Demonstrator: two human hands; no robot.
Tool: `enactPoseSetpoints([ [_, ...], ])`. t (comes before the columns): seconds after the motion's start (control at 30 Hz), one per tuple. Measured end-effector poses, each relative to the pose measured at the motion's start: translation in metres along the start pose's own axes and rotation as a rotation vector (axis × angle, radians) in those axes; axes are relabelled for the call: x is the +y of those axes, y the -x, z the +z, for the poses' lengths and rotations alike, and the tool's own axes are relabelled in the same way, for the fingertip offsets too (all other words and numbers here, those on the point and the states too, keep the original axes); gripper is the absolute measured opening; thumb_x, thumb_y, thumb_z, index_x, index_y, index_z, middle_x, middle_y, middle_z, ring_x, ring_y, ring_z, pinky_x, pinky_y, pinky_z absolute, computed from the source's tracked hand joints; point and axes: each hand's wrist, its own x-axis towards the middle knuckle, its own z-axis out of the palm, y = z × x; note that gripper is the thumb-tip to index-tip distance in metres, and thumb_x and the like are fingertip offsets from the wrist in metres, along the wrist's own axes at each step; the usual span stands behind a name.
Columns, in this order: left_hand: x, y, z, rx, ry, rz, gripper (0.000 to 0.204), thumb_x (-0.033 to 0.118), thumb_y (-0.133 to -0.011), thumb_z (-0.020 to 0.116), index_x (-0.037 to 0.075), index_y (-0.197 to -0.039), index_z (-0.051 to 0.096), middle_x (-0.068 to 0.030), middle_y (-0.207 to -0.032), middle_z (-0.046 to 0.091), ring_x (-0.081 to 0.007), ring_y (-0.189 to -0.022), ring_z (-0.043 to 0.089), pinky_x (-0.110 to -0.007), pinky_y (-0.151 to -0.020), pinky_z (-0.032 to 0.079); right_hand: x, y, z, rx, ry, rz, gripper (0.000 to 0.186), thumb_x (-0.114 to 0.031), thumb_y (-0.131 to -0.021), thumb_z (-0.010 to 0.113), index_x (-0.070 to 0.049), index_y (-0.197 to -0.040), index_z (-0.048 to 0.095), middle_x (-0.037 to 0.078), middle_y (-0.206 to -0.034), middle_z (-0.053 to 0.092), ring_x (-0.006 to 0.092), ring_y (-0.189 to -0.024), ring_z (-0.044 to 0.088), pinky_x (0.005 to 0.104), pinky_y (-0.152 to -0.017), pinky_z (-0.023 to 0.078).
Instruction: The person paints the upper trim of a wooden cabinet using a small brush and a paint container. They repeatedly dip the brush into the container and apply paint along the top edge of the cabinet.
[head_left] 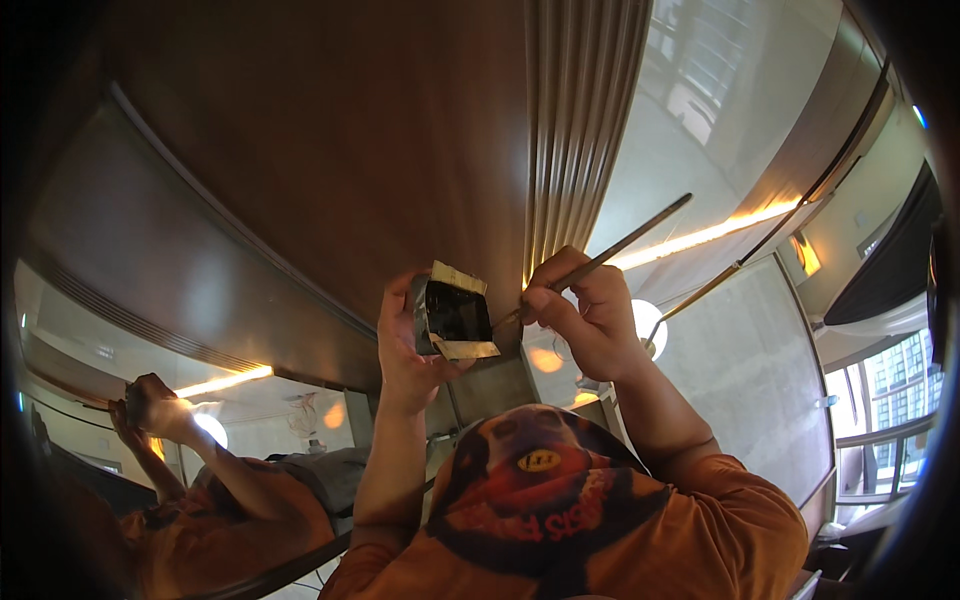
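Note:
My left hand [400, 355] is wrapped around a small open container [456, 312] with dark, glossy contents. Pale strips, like tape or folded paper, stick out from two of its sides. Between the thumb and fingers of my right hand [588, 315] is a thin paintbrush [640, 232], its handle slanting up to the right. The brush's tip end points down toward the container's right rim; whether it touches the rim I cannot tell.
A brown wood panel [340, 130] rises ahead, with a ribbed strip [583, 110] beside it. On the left, a mirror-like surface [240, 430] reflects my arms and orange shirt. A lit round lamp [650, 322] and glowing light strip [715, 233] are to the right. A window [890, 390] is at far right.

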Motion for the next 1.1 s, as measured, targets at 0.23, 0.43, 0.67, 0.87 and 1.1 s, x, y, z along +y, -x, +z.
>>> enactPoseSetpoints([
  [0.23,-0.003,0.0,0.004,-0.029,0.034,0.019,0.091,0.006,-0.058,0.089,0.004,-0.139,0.047,-0.0047,-0.123,0.059,-0.0151,-0.113,0.061,-0.032,-0.097,0.053,-0.006,0.003,-0.009,0.015,0.002,0.005,0.01,-0.004,-0.1,0.059,0.002,-0.093,0.064,0.009,-0.089,0.064,0.0133,-0.074,0.064,0.0277,-0.064,0.05],
  [0.43,-0.01,0.001,0.0,0.007,0.125,0.002,0.092,0.005,-0.063,0.091,0.006,-0.142,0.044,-0.005,-0.124,0.059,-0.0185,-0.115,0.062,-0.038,-0.098,0.056,-0.001,0.003,-0.005,0.176,-0.108,0.112,0.008,-0.003,-0.098,0.061,0.002,-0.093,0.065,0.009,-0.091,0.065,0.0146,-0.077,0.065,0.03,-0.066,0.051],
  [0.67,-0.005,-0.029,-0.01,-0.127,0.29,0.106,0.069,0.018,-0.083,0.084,0.012,-0.142,0.049,-0.0083,-0.125,0.064,-0.0254,-0.112,0.067,-0.042,-0.095,0.059,-0.006,-0.029,-0.022,0.242,-0.122,0.004,0.014,-0.011,-0.101,0.064,0.002,-0.107,0.065,0.012,-0.094,0.069,0.0149,-0.075,0.063,0.0296,-0.068,0.052],
  [0.87,0.053,-0.124,-0.001,-0.2,0.454,0.178,0.052,0.031,-0.097,0.072,0.012,-0.142,0.054,-0.0126,-0.133,0.063,-0.0283,-0.111,0.068,-0.041,-0.1,0.057,-0.061,-0.144,-0.099,0.631,-0.209,-0.379,0.026,-0.022,-0.103,0.063,0.002,-0.111,0.067,0.01,-0.095,0.072,0.0115,-0.073,0.061,0.0283,-0.067,0.05],
  [1.1,0.107,-0.234,0.016,-0.671,0.54,0.072,0.06,0.04,-0.1,0.066,0.005,-0.146,0.049,-0.0238,-0.138,0.056,-0.0304,-0.107,0.069,-0.037,-0.089,0.064,-0.166,-0.272,-0.199,0.84,-0.212,-0.833,0.026,-0.021,-0.1,0.063,0.0,-0.113,0.07,0.009,-0.1,0.076,0.0114,-0.07,0.059,0.0273,-0.068,0.047],
])
